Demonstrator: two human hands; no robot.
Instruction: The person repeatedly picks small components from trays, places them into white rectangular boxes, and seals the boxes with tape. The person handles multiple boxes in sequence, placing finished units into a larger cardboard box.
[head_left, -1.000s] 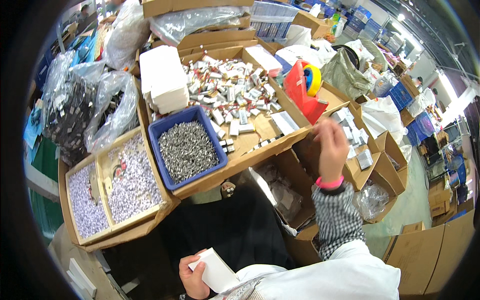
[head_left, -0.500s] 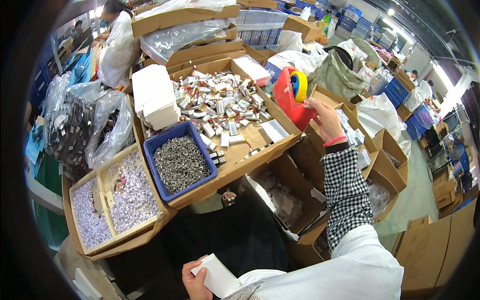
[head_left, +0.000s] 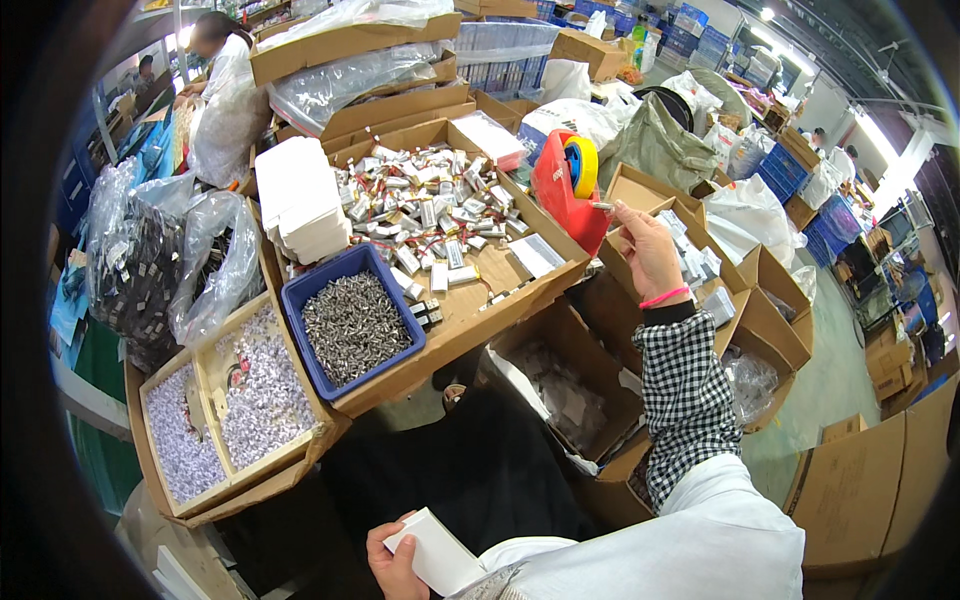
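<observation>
At the bottom of the view, my left hand is closed round a small flat white box, thumb on its near face. My right hand reaches out to the right of a red tape dispenser. Its thumb and forefinger are pinched together just off the dispenser's cutting end, on what looks like the end of the tape; the strip itself is too faint to make out fully. A yellow-rimmed tape roll sits in the dispenser, which stands at the right corner of a shallow cardboard tray.
The tray holds many small silver battery packs, a stack of white boxes and a blue bin of metal parts. A wooden divided tray with small white pieces lies left. Open cartons stand below my right arm.
My right hand has drawn slightly away from the tape dispenser, fingers still pinched. The view has shifted a little. My left hand keeps the white box in the same place.
</observation>
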